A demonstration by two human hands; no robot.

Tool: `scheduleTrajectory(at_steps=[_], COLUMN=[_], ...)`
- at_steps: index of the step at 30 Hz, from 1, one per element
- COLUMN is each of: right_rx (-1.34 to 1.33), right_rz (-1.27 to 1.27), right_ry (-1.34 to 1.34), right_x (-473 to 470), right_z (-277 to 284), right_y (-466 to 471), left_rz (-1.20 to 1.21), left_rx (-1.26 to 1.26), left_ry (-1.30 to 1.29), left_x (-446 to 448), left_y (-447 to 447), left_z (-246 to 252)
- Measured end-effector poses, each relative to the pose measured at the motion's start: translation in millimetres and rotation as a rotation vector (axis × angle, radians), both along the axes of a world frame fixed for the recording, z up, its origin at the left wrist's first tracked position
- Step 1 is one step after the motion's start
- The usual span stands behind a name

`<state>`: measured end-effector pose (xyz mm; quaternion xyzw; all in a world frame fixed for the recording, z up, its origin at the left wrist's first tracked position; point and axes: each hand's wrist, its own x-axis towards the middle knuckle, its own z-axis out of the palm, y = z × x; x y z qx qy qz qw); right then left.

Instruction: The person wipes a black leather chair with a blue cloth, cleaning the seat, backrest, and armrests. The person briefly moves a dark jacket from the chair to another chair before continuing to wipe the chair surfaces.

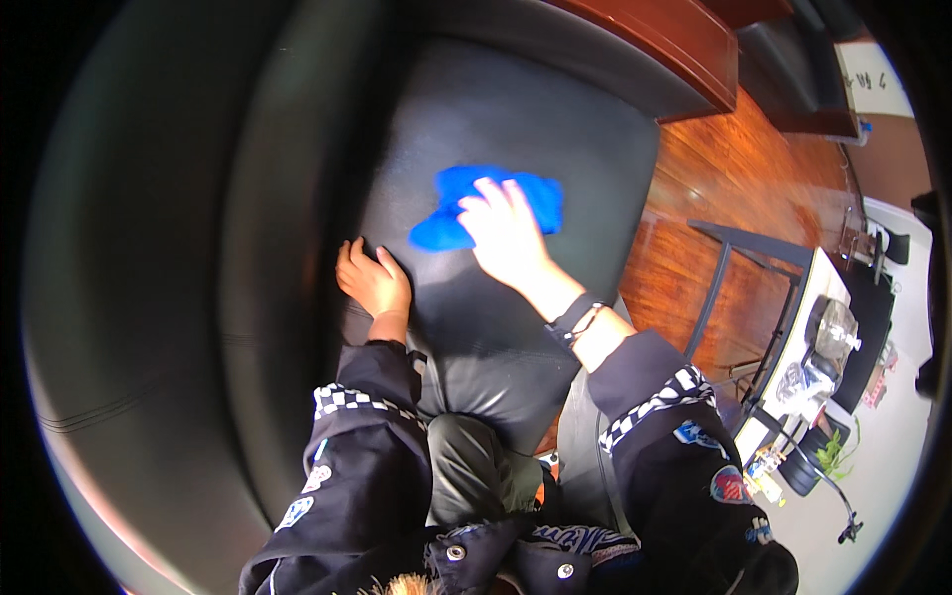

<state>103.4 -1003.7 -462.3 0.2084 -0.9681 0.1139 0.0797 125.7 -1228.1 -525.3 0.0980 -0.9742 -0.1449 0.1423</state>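
Observation:
A blue cloth (446,223) lies crumpled on the black leather-like seat cushion (595,149) of a sofa. My right hand (506,234) rests on the cloth from above, fingers spread, a black band at its wrist. Whether those fingers grip the fabric or only press it cannot be told. My left hand (375,282) is at the cushion's left side, beside the backrest, with nothing visible in it and its fingers a little apart. Part of the cushion is brightly lit; the gap along the backrest is in dark shadow.
The sofa's black backrest (156,297) fills the left. A reddish wooden armrest (669,44) stands at the far end. To the right are a wooden floor (706,178) and a white-topped table (807,335) with a dark frame, holding a clear jar and plastic bags.

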Motion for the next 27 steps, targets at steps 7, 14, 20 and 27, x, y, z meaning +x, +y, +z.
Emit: scheduleTrajectory(at_steps=[7,14,20,27], right_rx=[-0.102,-0.303,-0.117,-0.061], right_rz=[-0.751,-0.116,-0.065,-0.470], right_ry=[0.090,-0.133,-0.195,-0.120], right_x=[48,11,26,82], right_z=[-6,-7,-20,-1], right_y=[68,-114,-80,61], left_rz=[-0.063,-0.154,-0.108,-0.068], left_rx=[-0.020,0.058,0.063,0.048], left_ry=[-0.044,-0.139,0.056,0.027], left_x=[4,24,22,27], left_y=[8,-7,-3,8], left_z=[6,-12,-12,-5])
